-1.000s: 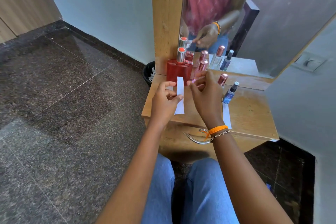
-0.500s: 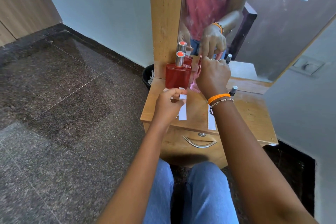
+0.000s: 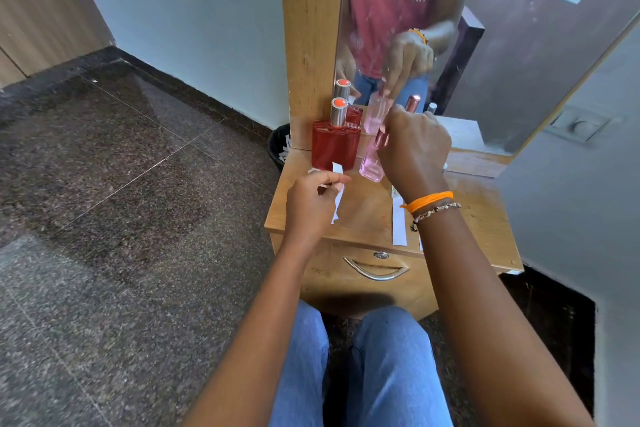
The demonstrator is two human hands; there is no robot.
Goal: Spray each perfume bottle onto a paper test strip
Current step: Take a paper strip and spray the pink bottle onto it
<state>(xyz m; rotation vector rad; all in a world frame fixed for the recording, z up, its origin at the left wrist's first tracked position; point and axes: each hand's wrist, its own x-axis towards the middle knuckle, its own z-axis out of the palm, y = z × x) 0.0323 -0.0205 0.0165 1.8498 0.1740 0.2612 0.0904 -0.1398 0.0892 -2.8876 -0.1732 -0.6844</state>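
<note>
Speckled dark granite floor surrounds a small wooden worktop (image 3: 367, 218) with a drawer, set against a mirror.

Nearest, at the front edge, a white paper strip (image 3: 399, 224) lies flat, partly under the right wrist. Toward the left edge the left hand (image 3: 311, 199) pinches another test strip (image 3: 336, 184) between thumb and fingers, holding it upright; it is thin, light and floppy, already curling, so it wants a gentle pinch near its middle and no squeezing.

Just beyond, the right hand (image 3: 414, 149) is curled round the top of a slim pink perfume bottle (image 3: 372, 163), which tilts toward the strip with its base at or just above the worktop, I cannot tell which. It looks like clear glass with a rosy metal cap: smooth, rigid, breakable, probably slippery, best gripped round the body with one finger free for the nozzle.

At the back left corner stands a squat red bottle (image 3: 334, 147), flat-faced and heavy-looking, with a silver collar and an orange top. Other bottles are mostly hidden behind the hand.
</note>
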